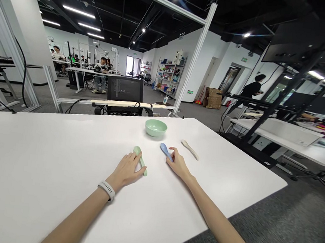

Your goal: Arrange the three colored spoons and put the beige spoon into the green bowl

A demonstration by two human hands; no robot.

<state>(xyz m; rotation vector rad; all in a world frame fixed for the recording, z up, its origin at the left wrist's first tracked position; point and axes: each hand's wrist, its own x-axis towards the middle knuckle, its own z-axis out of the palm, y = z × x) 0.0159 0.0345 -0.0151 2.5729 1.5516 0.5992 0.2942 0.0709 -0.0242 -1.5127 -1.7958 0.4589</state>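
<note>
My left hand (127, 169) lies on the white table (44, 163) with its fingers curled over the handle of a green spoon (139, 154). A white band sits on that wrist. My right hand (177, 163) rests a little to the right, its fingertips closed on the handle of a blue spoon (164, 149). Both spoons lie flat on the table. A beige spoon (190, 149) lies free to the right of my right hand. A light green bowl (155, 127) stands upright beyond the spoons, near the table's far edge.
A black office chair (124, 94) stands behind the far edge of the table. Metal frame posts (193, 63) rise behind it. Desks and stands with monitors fill the right side. People sit and walk in the background.
</note>
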